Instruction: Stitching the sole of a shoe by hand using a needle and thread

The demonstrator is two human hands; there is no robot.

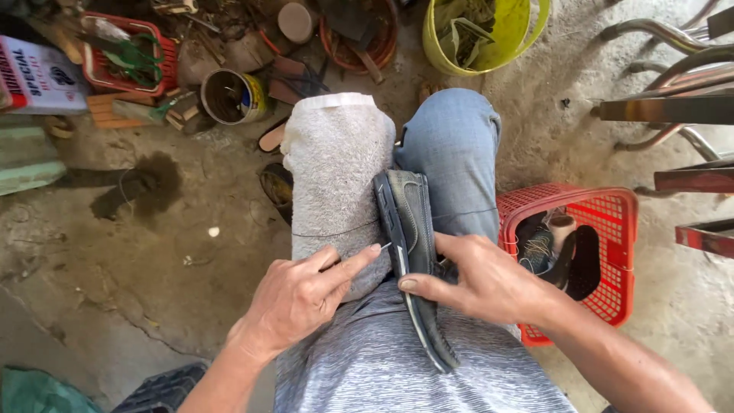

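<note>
The person sits with a dark grey shoe with a black rubber sole (409,252) wedged on edge between the knees, sole edge facing the left knee, which is draped in a grey towelling cloth (332,180). The left hand (294,298), at about 7 o'clock from the shoe, has its fingers pinched together on a thin metal needle-like tool (384,246) whose tip touches the sole edge. The right hand (478,279), at 4 o'clock, lies spread over the upper, thumb pressed against the sole rim, clamping the shoe steady. Just beyond the right wrist, at 3 o'clock, stands a red plastic lattice basket (612,229) holding thread and dark soles. Farther off on the concrete floor, at 11 o'clock, sit an open round tin can (233,95) and a second red basket (126,57) of tools; at 1 o'clock, a yellow-green plastic bucket (485,34).
</note>
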